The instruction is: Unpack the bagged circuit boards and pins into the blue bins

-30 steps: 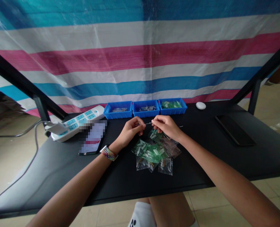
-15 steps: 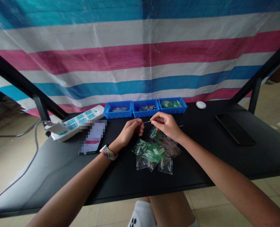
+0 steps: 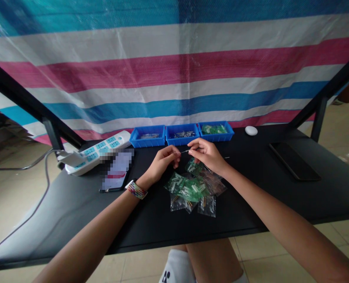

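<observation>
A thin silvery metal pin point(image 3: 185, 151) spans the small gap between my two hands, above the black table. Its right end is pinched between the thumb and index finger of my right hand point(image 3: 208, 155). My left hand point(image 3: 165, 160) is closed, fingers curled, with the pin's left end at its fingertips; the exact contact there is too small to see. Beneath and just in front of the hands lies a pile of small green bags point(image 3: 192, 189) holding white pieces. Clear bags point(image 3: 206, 206) with brass-coloured pins stick out at the pile's front edge.
Three blue bins stand at the back: the left bin point(image 3: 147, 136) holds clear bags, the middle bin point(image 3: 182, 135) metal pins, the right bin point(image 3: 216, 131) green bags. A power strip point(image 3: 99, 153), two phones point(image 3: 117, 171) and a white oval object point(image 3: 251, 131) lie around. Striped sheeting point(image 3: 162, 67) hangs behind.
The fingers of my left hand have shifted slightly around the pin's left end. My right hand keeps its pinch nearly unmoved, and the bags and bins are unchanged.
</observation>
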The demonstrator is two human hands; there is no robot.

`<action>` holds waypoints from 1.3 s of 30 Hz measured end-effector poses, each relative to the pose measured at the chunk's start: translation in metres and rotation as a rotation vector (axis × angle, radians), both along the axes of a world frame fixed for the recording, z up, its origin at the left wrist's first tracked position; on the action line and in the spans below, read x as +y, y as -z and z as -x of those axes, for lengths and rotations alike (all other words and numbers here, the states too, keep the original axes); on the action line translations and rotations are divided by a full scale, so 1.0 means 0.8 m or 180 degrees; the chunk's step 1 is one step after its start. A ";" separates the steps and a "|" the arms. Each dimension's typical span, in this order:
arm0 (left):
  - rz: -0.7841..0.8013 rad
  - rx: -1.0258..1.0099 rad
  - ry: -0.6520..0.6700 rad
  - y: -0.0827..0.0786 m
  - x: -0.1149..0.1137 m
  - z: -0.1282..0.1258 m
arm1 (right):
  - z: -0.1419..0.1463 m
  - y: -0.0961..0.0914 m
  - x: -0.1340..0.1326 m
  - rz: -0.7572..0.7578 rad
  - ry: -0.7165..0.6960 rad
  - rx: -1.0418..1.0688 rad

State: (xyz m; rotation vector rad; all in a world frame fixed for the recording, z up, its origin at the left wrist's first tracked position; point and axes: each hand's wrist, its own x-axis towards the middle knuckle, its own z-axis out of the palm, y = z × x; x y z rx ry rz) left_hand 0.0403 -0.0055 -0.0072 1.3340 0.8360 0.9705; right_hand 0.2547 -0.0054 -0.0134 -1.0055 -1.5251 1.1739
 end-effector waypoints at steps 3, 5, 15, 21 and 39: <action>-0.0108 -0.0022 0.0039 0.003 0.002 0.001 | -0.002 -0.001 0.001 0.0020 -0.0007 -0.0025; -0.0178 -0.0003 0.0055 0.006 0.004 0.002 | -0.002 -0.002 0.002 0.0008 -0.0022 -0.0031; -0.0322 0.0049 0.0039 0.005 0.002 0.002 | -0.001 0.001 0.001 0.0078 -0.0083 -0.0031; -0.0149 -0.0143 -0.0078 0.009 0.005 0.000 | -0.002 -0.001 0.003 -0.0101 -0.0054 0.0014; 0.0108 -0.0194 0.0023 0.013 0.007 0.001 | -0.087 -0.022 0.060 -0.0741 0.0749 -0.1389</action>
